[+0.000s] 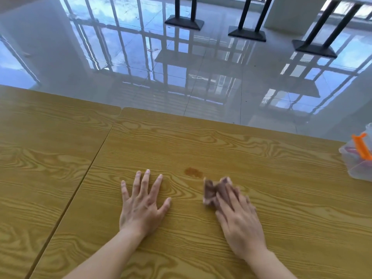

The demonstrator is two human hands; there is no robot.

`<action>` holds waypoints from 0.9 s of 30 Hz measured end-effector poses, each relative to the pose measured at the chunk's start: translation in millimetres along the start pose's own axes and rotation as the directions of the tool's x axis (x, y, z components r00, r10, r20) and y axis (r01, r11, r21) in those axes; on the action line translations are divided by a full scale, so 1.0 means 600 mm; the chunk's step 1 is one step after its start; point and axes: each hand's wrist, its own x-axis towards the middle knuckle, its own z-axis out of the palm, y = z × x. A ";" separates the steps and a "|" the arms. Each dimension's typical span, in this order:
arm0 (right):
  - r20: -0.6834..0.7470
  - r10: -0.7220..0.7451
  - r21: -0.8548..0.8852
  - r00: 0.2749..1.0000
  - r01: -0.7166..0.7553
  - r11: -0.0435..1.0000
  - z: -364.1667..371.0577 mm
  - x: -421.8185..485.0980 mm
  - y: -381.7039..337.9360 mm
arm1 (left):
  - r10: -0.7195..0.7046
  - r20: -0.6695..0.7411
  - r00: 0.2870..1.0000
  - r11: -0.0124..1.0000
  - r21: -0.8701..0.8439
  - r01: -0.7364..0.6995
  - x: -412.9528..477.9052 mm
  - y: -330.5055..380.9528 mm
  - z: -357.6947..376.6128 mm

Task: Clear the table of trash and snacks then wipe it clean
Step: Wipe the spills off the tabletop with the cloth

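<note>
Both hands rest on the wooden table (201, 141): left hand (141, 202) flat and empty, right hand (239, 216) pressing a brown cloth (213, 190) beside a stain (193, 172); glossy tiled floor (201, 77) beyond.

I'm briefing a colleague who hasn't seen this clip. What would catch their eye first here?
Two bare hands on a wood-grain table: the left hand lies flat with fingers spread, the right hand presses a brown cloth. Just beyond the cloth sits a small brownish stain. At the right edge stands a clear plastic container with an orange clip.
</note>
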 end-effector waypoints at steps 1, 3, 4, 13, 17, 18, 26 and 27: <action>-0.015 0.103 0.029 0.995 -0.102 0.994 -0.008 0.043 -0.003 | -0.001 -0.005 1.000 1.000 -0.004 0.001 0.000 0.001 0.000; 0.011 0.297 0.097 0.955 -0.297 0.950 -0.022 0.126 -0.019 | -0.005 -0.013 1.000 1.000 -0.010 0.005 0.001 0.002 -0.001; 0.035 0.344 0.110 0.938 -0.346 0.932 -0.025 0.152 -0.030 | -0.004 -0.016 1.000 1.000 -0.010 0.004 0.001 0.003 -0.002; 0.023 -0.175 0.070 0.984 0.173 0.982 0.013 -0.027 -0.062 | -0.010 -0.054 0.998 0.998 -0.069 0.006 -0.001 0.000 -0.003; -0.006 0.132 0.104 0.991 -0.131 0.986 -0.016 0.122 -0.062 | -0.007 -0.052 0.999 0.998 -0.069 0.003 -0.002 0.002 -0.007; 0.016 0.215 0.137 0.977 -0.215 0.967 -0.022 0.166 -0.074 | -0.010 -0.052 0.999 0.998 -0.069 0.007 -0.002 0.003 -0.008; 0.007 -0.259 0.034 0.966 0.258 0.965 0.014 0.068 -0.106 | -0.026 -0.071 0.997 0.986 -0.165 0.014 -0.001 0.001 -0.012; 0.019 -0.260 0.019 0.966 0.259 0.966 0.014 0.071 -0.086 | -0.026 -0.066 0.998 0.986 -0.166 0.015 -0.001 0.000 -0.011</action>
